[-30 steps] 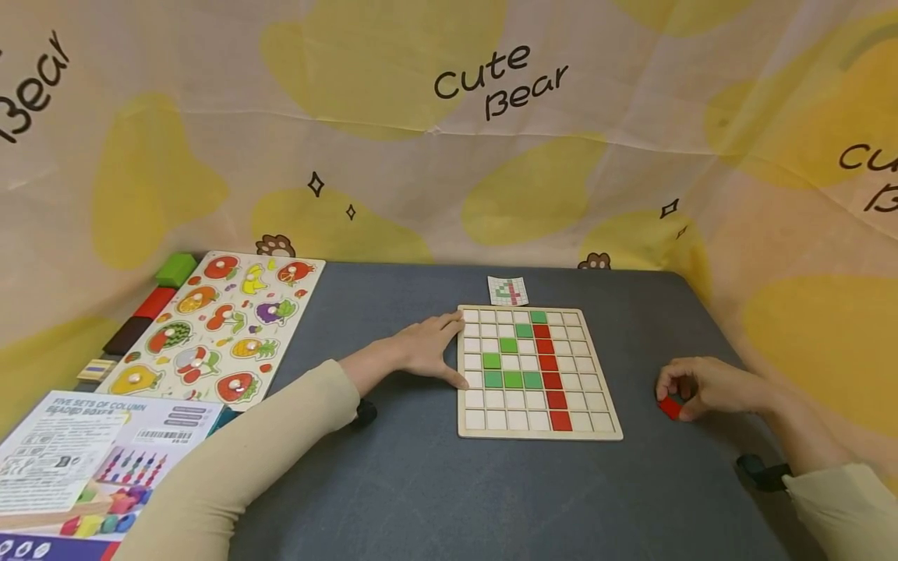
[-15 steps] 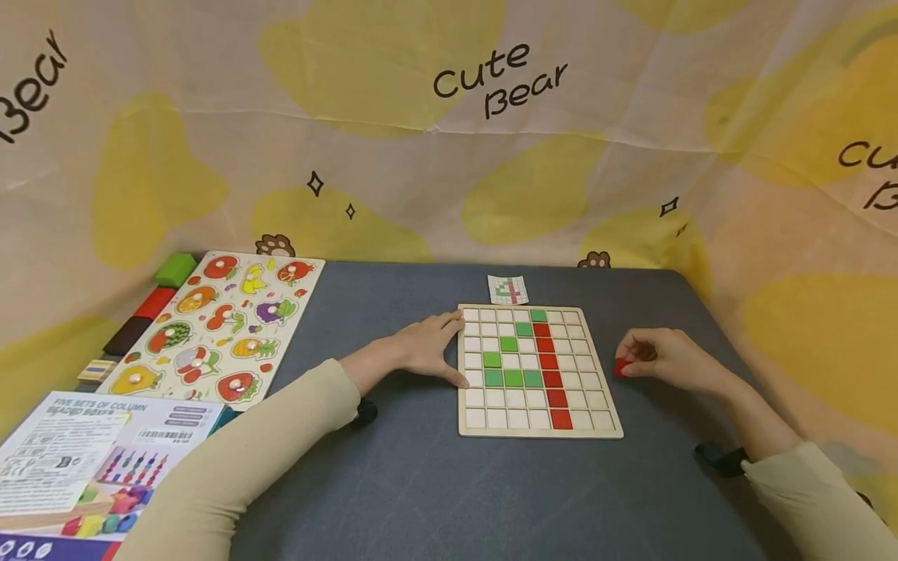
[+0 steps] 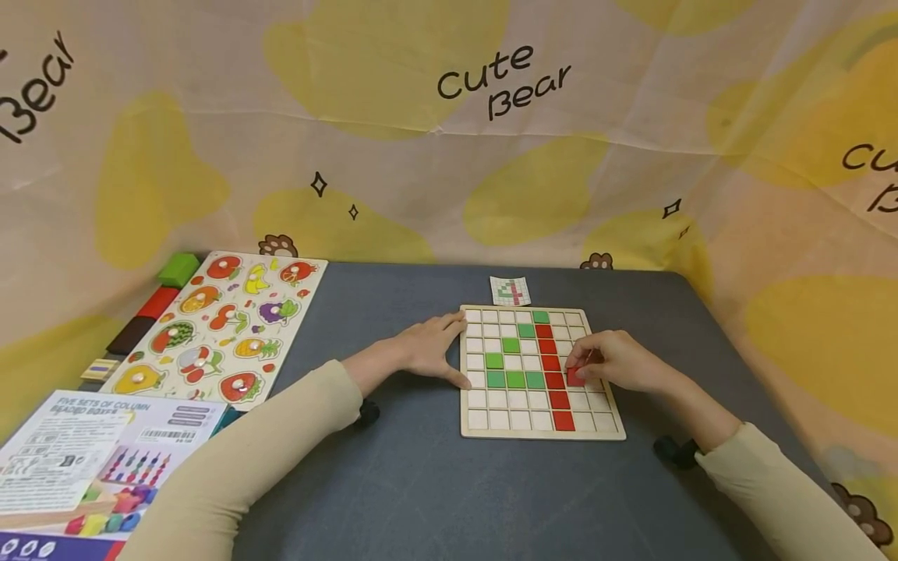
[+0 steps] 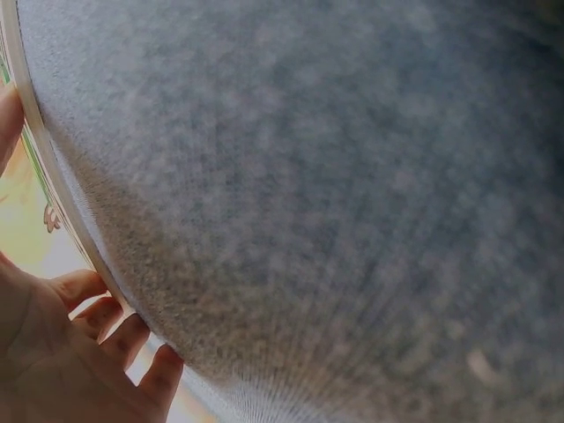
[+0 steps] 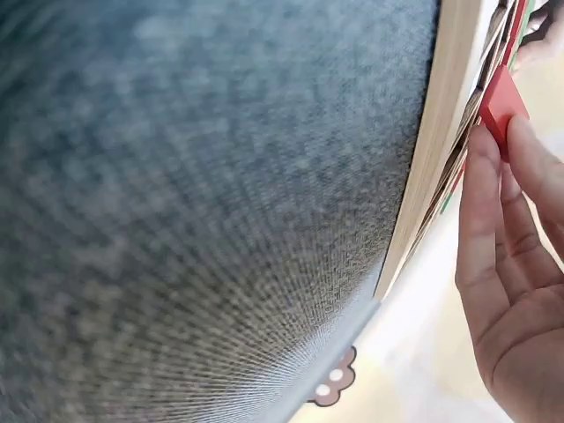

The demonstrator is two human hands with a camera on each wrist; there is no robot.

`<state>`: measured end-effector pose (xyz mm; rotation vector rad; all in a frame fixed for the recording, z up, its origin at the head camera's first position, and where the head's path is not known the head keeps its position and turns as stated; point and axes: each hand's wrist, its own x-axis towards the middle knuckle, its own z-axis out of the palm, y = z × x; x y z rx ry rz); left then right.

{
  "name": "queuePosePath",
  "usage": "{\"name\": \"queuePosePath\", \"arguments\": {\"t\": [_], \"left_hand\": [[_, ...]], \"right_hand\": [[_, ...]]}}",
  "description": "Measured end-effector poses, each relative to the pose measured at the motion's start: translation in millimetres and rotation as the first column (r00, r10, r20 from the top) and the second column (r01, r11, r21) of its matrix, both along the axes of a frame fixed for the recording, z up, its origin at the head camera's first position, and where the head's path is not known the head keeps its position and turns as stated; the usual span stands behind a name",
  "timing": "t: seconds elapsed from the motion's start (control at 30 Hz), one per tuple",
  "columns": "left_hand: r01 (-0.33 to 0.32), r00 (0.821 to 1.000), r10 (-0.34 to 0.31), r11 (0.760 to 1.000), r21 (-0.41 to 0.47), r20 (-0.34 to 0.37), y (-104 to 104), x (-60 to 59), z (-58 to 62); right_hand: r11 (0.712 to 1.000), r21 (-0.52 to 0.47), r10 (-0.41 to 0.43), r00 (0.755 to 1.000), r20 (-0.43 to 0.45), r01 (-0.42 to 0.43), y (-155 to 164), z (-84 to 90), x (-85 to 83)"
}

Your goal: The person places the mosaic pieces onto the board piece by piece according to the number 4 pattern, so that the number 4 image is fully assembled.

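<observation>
While the left hand [image 3: 428, 348] lies flat with straight fingers against the left edge of the wooden grid board [image 3: 541, 431], the right hand [image 3: 617, 362] pinches a red square tile [image 3: 575, 377] between curled fingertips, tilted over a cell just right of the red column [image 3: 550, 362]. That column already runs from near the far edge to the near row, with green tiles [image 3: 514, 379] stepping off to its left. Most cells remain bare. Beyond the far edge, the small pattern card [image 3: 510, 291] lies on the grey table [image 3: 421, 483], so some filling probably remains.
</observation>
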<state>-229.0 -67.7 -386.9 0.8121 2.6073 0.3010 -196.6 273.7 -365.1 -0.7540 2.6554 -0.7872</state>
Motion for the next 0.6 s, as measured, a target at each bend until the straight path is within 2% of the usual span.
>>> {"name": "queuePosePath", "arguments": {"t": [0.17,0.37,0.5,0.6], "left_hand": [[0.003,1.0,-0.003,1.0,0.0,0.001,0,0.7,1.0],[-0.005,1.0,0.005,1.0,-0.006,0.003,0,1.6,1.5],[-0.002,1.0,0.002,1.0,-0.003,-0.006,0,2.1,2.3],[0.0,0.999,0.0,1.0,0.005,-0.052,-2,2.7,4.7]], "right_hand": [[0.999,0.032,-0.032,0.999,0.019,0.031,-3,-0.9,0.6],[0.998,0.055,-0.007,0.999,-0.039,0.009,-5,1.3,0.5],[0.997,0.079,-0.015,0.994,-0.112,0.024,-3,8.0,-3.1],[0.987,0.133,-0.059,0.972,-0.226,0.091,4,15.0,-7.4]]}}
